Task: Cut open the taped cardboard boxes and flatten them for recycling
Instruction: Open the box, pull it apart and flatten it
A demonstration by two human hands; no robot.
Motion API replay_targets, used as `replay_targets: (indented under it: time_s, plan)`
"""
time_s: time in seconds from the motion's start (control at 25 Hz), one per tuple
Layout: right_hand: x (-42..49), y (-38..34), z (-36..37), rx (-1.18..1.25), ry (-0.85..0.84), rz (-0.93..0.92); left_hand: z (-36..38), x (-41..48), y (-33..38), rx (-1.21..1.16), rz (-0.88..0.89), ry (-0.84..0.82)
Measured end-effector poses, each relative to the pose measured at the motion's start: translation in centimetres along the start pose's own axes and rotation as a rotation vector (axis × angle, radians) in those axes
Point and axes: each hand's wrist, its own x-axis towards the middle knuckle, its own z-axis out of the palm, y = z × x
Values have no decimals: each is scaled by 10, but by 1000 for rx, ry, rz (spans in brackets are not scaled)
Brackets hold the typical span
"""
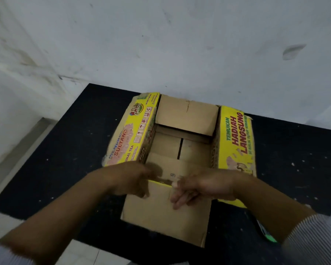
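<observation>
Both hands meet at the near rim of the cardboard box (180, 146) on the black mat (75, 150); right hand (203, 186) lays loosely straight fingers (178, 199) on its near flap (161, 213); left hand (130, 178), blurred, I cannot tell.

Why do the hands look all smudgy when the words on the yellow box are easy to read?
In the head view, the left hand and right hand are smeared by motion blur. The yellow-printed brown cardboard box is fairly sharp. The light is dim and even, with no glare. A soft shadow lies on the flap beside the left hand.
</observation>
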Motion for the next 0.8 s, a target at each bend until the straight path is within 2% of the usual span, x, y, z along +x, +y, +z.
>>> replay_targets:
  time_s: [0.12, 0.2, 0.24, 0.32, 0.44, 0.52, 0.6, 0.68, 0.72, 0.8]
  plan:
    - [13, 7, 9, -86, 341, -129, 17, 21, 8, 365, -56, 103]
    - [21, 8, 6, -380, 585, -210, 21, 26, 12, 428, -8, 181]
    - [25, 8, 6, -561, 623, -203, 20, 26, 12, 427, 18, 205]
    - [35, 13, 7, -857, 519, -152, 22, 27, 7, 407, 71, 234]
    - [53, 30, 13, -1065, 456, -171, 25, 27, -1, 278, 265, 294]
    - [58, 37, 17, -1081, 508, -185, 20, 37, -9, 167, 351, 494]
    - [57, 34, 16, -1091, 506, -249, 4, 59, -18, 167, 149, 718]
    - [51, 29, 11, -972, 415, -266, -10, 85, -21, 118, -168, 766]
    - [46, 22, 8, -844, 370, -225, -12, 97, -23, 42, -262, 764]
    - [46, 12, -1, -548, 397, -111, -9, 112, -25, -143, -302, 774]
